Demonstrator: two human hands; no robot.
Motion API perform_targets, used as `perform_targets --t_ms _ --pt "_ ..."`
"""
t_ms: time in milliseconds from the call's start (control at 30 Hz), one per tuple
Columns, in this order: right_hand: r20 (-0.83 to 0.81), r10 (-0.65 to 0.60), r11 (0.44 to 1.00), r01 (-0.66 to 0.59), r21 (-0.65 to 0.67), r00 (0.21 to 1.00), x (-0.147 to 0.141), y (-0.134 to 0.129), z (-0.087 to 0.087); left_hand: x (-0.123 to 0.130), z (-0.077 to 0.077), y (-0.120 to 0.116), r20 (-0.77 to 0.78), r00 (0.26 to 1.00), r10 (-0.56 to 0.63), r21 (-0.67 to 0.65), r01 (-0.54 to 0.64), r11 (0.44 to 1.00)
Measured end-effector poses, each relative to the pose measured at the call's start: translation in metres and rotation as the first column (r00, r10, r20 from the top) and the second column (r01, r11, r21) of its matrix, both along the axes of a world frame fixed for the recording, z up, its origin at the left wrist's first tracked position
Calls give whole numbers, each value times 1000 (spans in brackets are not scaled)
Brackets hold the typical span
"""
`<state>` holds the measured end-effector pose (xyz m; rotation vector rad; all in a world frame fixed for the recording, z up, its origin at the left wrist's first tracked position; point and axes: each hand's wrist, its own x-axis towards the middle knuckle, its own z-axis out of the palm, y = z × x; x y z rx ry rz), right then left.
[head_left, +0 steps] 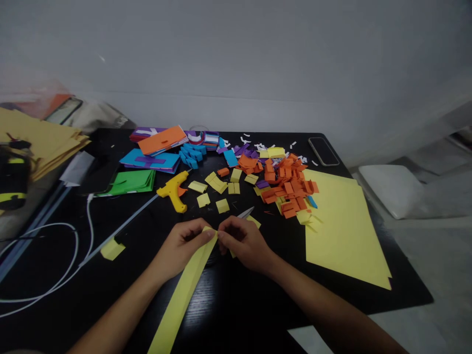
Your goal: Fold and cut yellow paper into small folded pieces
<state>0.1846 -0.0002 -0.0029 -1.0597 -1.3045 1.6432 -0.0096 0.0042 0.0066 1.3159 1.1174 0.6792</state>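
Observation:
A long yellow paper strip (184,295) slants from the near edge of the view up to my hands. My left hand (184,246) pinches its far end between thumb and fingers. Right beside it, my right hand (245,243) is closed with thumb and forefinger at the strip's tip. A pointed scissors blade (246,213) shows just beyond my right hand; the handles are mostly hidden, and I cannot tell whether that hand touches them. Small folded yellow paper pieces (222,205) lie ahead of my hands, near a yellow hot glue gun (172,191).
Folded orange pieces (291,189) are heaped right of centre, by large yellow sheets (342,226). Green paper (133,181), blue folded pieces (191,155) and an orange bundle (162,140) lie at back left. A phone (323,151) rests at back right. White cable (75,246) loops left.

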Motion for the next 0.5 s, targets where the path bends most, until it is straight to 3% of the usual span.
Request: perform_targets --t_ms 167,367,500 --pt "21 -30 999 29 13 999 0 2 -2 4 1 0 24 999 41 9 -42 999" --pt "2 -121 993 121 -4 993 2 7 1 7 3 -4 249 965 85 -326 1 945" --pt "-11 -116 993 115 -21 993 2 7 2 8 2 -4 287 951 112 -329 -13 944"
